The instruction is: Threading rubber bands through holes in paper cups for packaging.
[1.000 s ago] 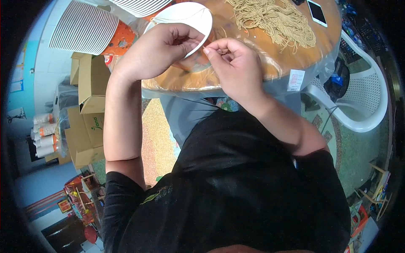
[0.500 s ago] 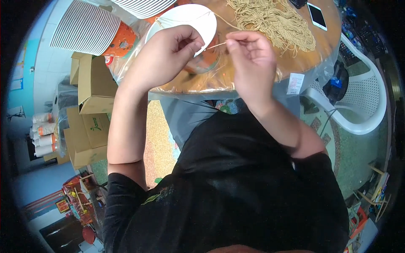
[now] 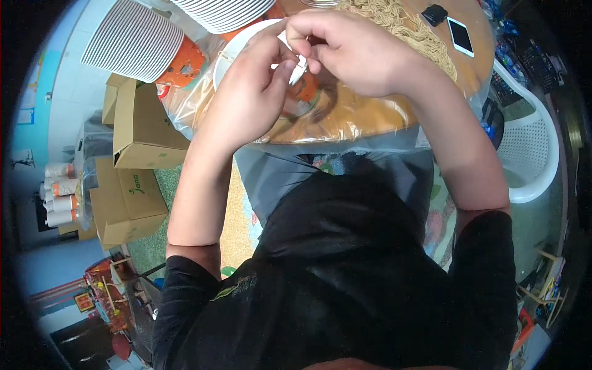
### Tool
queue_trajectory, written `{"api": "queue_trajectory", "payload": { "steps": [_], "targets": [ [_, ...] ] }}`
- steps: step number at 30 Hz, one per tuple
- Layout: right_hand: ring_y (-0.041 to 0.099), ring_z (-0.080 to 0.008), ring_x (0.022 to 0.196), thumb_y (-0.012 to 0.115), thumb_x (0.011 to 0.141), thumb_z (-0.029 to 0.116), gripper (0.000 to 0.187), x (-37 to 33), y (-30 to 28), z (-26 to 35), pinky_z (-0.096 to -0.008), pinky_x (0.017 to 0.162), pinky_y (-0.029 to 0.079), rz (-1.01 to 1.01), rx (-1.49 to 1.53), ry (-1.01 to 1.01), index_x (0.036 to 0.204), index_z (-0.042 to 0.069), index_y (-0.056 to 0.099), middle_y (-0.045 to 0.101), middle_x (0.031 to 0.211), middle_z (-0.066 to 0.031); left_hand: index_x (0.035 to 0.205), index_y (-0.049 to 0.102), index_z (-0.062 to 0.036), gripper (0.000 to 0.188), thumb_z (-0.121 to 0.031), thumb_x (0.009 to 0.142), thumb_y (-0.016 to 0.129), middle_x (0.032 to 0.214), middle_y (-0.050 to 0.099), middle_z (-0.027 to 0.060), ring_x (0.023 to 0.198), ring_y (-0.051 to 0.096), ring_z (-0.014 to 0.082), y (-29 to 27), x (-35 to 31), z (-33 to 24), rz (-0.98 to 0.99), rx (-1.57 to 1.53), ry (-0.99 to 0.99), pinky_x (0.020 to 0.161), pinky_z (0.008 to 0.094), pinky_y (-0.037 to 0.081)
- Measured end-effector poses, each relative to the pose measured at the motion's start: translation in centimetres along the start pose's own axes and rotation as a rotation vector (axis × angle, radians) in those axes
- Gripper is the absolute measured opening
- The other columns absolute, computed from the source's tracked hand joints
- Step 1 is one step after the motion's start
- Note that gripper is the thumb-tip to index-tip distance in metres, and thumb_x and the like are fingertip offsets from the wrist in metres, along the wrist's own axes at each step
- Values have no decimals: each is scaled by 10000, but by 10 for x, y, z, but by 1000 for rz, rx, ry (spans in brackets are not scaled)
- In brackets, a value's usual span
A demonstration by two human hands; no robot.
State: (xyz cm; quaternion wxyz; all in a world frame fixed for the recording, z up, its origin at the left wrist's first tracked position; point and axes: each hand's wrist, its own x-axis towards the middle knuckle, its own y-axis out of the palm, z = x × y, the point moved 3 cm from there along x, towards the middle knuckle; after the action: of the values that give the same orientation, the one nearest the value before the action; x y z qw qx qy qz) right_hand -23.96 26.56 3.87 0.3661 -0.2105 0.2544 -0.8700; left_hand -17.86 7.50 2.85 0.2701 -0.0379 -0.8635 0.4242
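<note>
An orange-patterned paper bucket (image 3: 306,94) with a white inside stands at the table's near edge, its mouth tilted toward me. Both my hands meet at its right rim. My left hand (image 3: 262,80) is closed in a pinch there, thumb and forefinger on the thin tan cord. Just across from it, my right hand (image 3: 345,52) is bent over the rim with its fingers curled tight. Between the fingertips the cord is mostly hidden. A short piece of cord (image 3: 226,57) shows at the bucket's left rim.
Stacks of nested paper buckets (image 3: 132,40) stand at the far left. A heap of tan cord (image 3: 425,46) lies behind my right hand, near a white phone (image 3: 460,37). Open cardboard boxes (image 3: 132,200) are on the left; a white plastic chair (image 3: 524,145) stands right.
My right hand has moved left and turned over, from holding the cord stretched out to meeting my left hand at the rim. My left hand stays pinched close to the bucket.
</note>
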Motion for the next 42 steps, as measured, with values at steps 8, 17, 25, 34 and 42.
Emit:
{"api": "queue_trajectory", "payload": {
  "steps": [8, 17, 25, 34, 42],
  "targets": [
    [634, -96, 820, 579, 1111, -12, 99, -11, 19, -19, -301, 757, 542, -109, 362, 58, 1109, 81, 610, 663, 912, -8, 1165, 606, -5, 149, -153, 1176, 598, 943, 689, 60, 756, 795, 188, 8, -1, 11, 101, -467, -329, 621, 300, 633],
    [703, -108, 852, 784, 1011, 66, 164, -21, 46, -28, -269, 739, 564, -417, 432, 75, 1105, -7, 672, 742, 961, -61, 1254, 638, -5, 183, -130, 1127, 680, 912, 694, 92, 743, 762, 187, 14, -3, 8, 34, -187, -133, 661, 344, 576],
    [688, -105, 847, 783, 1021, 9, 187, -28, 47, -40, -257, 727, 554, -484, 853, 30, 1108, -10, 619, 739, 984, -68, 1248, 730, -43, 246, -64, 1011, 793, 989, 710, 110, 827, 732, 223, 9, -4, -5, -60, -132, 115, 743, 370, 593],
    [723, -114, 911, 770, 1008, -32, 195, -38, 41, -39, -253, 830, 593, -409, 854, -16, 1159, -30, 647, 747, 1021, -73, 1049, 792, -54, 105, -83, 956, 828, 966, 707, 113, 836, 744, 335, 9, 0, -16, -53, 143, 250, 738, 434, 605],
    [745, -132, 847, 794, 935, -65, 201, -46, 50, -36, -283, 789, 640, -666, 436, -61, 1100, 3, 702, 720, 1066, -64, 1020, 739, -45, 90, -100, 959, 777, 954, 680, 156, 858, 724, 401, 14, 6, -22, -51, 251, 264, 747, 491, 590]
  ]
}}
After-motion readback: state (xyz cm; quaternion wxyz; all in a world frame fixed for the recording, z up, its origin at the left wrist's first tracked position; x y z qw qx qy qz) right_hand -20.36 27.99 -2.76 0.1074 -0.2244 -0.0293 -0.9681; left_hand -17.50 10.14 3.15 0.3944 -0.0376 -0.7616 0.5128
